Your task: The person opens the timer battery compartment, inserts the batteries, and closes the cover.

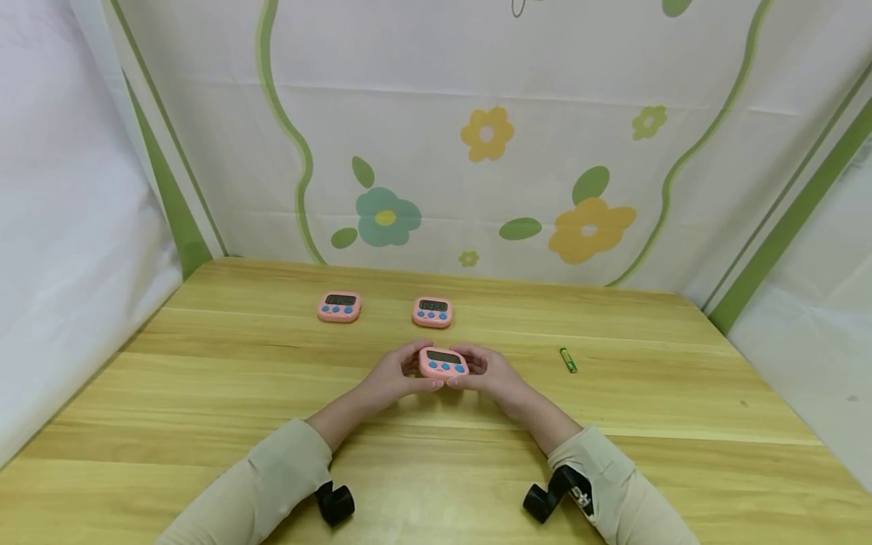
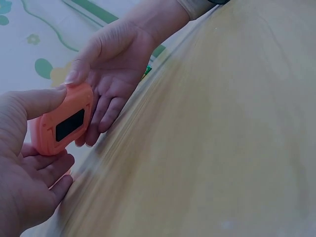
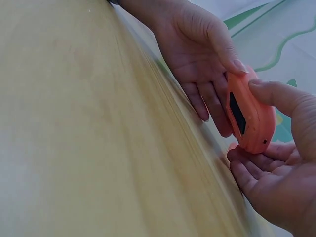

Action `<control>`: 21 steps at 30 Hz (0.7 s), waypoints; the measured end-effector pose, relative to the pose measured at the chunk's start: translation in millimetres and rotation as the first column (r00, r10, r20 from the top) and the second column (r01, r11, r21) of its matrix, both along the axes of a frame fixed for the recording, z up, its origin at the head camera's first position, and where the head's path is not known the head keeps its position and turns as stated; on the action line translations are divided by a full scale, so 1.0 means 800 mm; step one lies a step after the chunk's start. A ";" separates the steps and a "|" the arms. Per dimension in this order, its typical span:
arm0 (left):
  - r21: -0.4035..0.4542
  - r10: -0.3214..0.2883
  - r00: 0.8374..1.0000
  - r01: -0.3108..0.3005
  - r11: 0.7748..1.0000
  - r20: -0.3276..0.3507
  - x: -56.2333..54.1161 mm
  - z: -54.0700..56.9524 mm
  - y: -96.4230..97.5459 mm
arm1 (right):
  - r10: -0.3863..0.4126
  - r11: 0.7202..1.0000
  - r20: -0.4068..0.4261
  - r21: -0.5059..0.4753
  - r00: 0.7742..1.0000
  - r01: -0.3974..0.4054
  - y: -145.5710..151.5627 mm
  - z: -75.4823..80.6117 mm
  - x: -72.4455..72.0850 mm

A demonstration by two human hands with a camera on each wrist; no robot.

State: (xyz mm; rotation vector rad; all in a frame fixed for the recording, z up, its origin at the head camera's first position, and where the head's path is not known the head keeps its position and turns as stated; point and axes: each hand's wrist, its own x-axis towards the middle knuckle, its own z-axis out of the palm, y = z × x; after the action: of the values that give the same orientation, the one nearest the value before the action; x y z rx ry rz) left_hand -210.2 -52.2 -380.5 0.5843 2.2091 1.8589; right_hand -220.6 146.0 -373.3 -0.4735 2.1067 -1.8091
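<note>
A pink digital timer (image 1: 443,363) with a grey display and blue buttons is held between both hands above the wooden table. The left hand (image 1: 398,372) pinches its left end, thumb at the lower edge and fingers at the upper edge. On the opposite end, the right hand (image 1: 496,376) grips it the same way. Both wrist views show the timer's back, where a dark rectangular area (image 2: 70,125) stands out. In the right wrist view the timer (image 3: 254,118) sits between the two thumbs and the fingertips. Its display looks blank in the head view.
Two more pink timers lie farther back, one at the left (image 1: 340,306) and one near the middle (image 1: 432,312). A small green battery (image 1: 568,360) lies right of the hands on the wooden table (image 1: 204,393). A white flowered cloth (image 1: 436,151) hangs behind.
</note>
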 end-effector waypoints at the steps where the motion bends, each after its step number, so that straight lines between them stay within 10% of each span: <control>1: 0.012 0.002 1.000 -0.002 1.000 0.017 0.002 0.004 0.000 | 0.001 1.000 -0.006 0.007 1.000 -0.001 0.000 0.000 0.000; 21: 0.159 0.120 0.986 -0.138 0.978 0.118 -0.003 -0.001 0.001 | -0.082 0.996 -0.155 0.029 0.984 0.088 0.003 -0.003 -0.002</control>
State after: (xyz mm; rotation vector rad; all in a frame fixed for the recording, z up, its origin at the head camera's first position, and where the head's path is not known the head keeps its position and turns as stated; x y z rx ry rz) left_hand -212.3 -51.4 -381.1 0.3644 2.0812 2.1029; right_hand -222.0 148.8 -375.4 -0.5371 2.2910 -1.8306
